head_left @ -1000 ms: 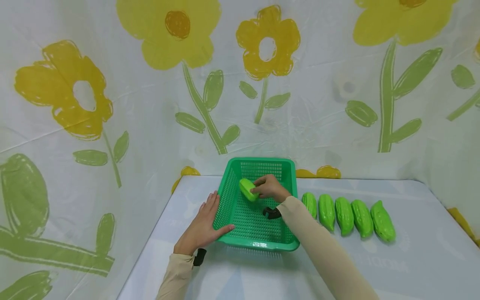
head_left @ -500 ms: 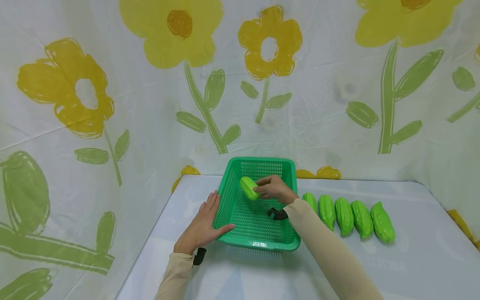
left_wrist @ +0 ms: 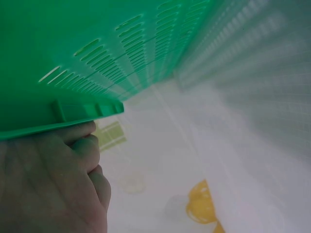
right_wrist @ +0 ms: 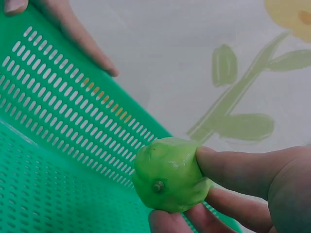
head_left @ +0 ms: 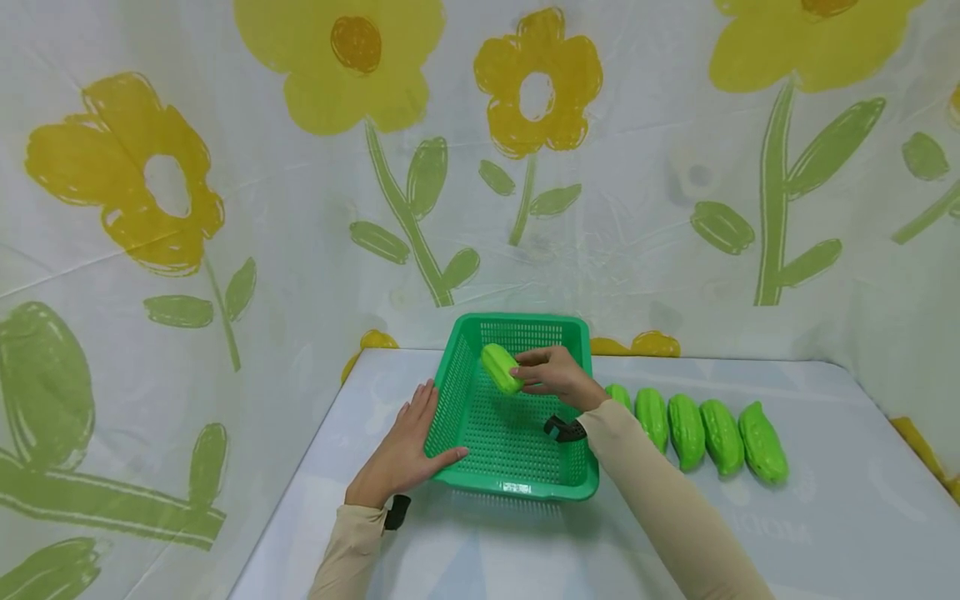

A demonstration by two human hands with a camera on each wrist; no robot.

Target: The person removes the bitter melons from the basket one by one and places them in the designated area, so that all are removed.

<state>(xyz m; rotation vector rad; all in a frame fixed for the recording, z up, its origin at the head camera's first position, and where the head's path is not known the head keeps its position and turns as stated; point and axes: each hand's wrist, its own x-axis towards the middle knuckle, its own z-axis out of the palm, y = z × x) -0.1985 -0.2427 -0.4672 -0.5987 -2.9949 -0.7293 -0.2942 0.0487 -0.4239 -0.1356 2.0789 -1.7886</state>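
In the head view my right hand (head_left: 555,375) pinches a light green, lumpy bitter melon (head_left: 498,368) between thumb and fingers, above the floor of the green plastic basket (head_left: 517,490). The right wrist view shows one end of this bitter melon (right_wrist: 167,177), with a small stem nub, thumb on one side and fingertips beneath. My left hand (head_left: 401,450) rests against the basket's left side, fingers extended along the outside and thumb over the near rim. From the left wrist, that hand (left_wrist: 53,179) touches the basket rim (left_wrist: 63,127) from outside.
Several more bitter melons (head_left: 723,437) lie in a row on the white table (head_left: 847,533), right of the basket; the nearest is partly hidden by the right arm. A white flower-printed curtain (head_left: 637,250) rises behind the table and along its left side.
My right hand has moved slightly right, and the bitter melon in it has come up and away a little from the basket floor. The left hand stays in place on the basket.
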